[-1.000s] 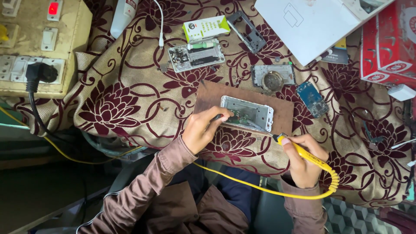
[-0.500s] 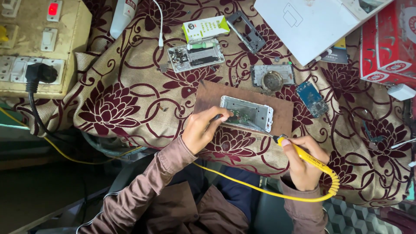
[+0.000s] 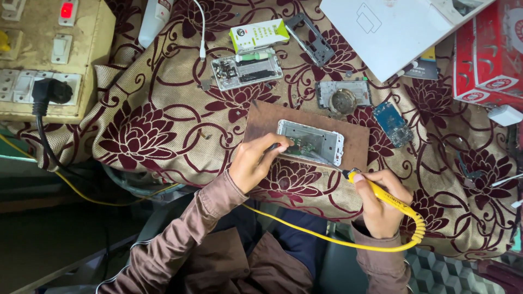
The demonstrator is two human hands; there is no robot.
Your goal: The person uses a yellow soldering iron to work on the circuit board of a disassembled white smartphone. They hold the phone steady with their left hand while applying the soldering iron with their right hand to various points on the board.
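An opened phone frame (image 3: 310, 142) lies on a brown board (image 3: 261, 120) over a floral cloth. My left hand (image 3: 253, 163) holds a thin dark tool (image 3: 274, 147) with its tip on the frame's left part. My right hand (image 3: 381, 204) grips a yellow soldering iron (image 3: 384, 193); its metal tip points up-left at the frame's lower edge. A yellow cord (image 3: 327, 239) runs from the iron across my lap.
Another opened phone body (image 3: 246, 69), a small green-and-white box (image 3: 259, 34), a dark phone frame (image 3: 309, 39), a part with a round piece (image 3: 343, 99) and a blue circuit board (image 3: 392, 123) lie further back. A white laptop (image 3: 392, 27), red boxes (image 3: 487, 51) and a switchboard (image 3: 49, 54) border the cloth.
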